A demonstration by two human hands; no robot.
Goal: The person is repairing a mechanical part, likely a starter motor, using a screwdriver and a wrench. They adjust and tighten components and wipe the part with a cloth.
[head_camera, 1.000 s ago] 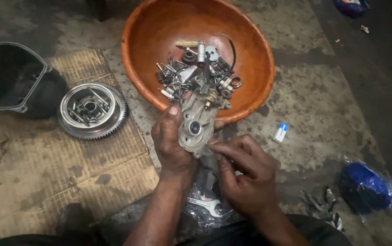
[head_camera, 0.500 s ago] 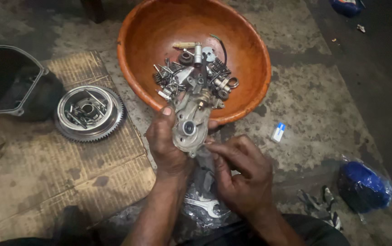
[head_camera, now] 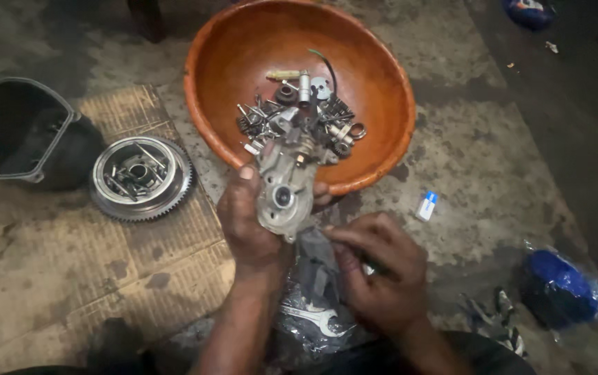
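The left hand (head_camera: 250,226) wraps its fingers around a grey metal casing (head_camera: 283,187), held just over the near rim of the orange bowl (head_camera: 382,149). The right hand (head_camera: 382,267) pinches closed on a dark rag (head_camera: 318,267) at the casing's lower edge. An oily grip could let the casing slip onto the small parts (head_camera: 299,114) in the bowl or the spanner (head_camera: 313,317) below.

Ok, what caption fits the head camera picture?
Left hand holds a metal engine cover before an orange bowl of small parts; right hand works underneath.
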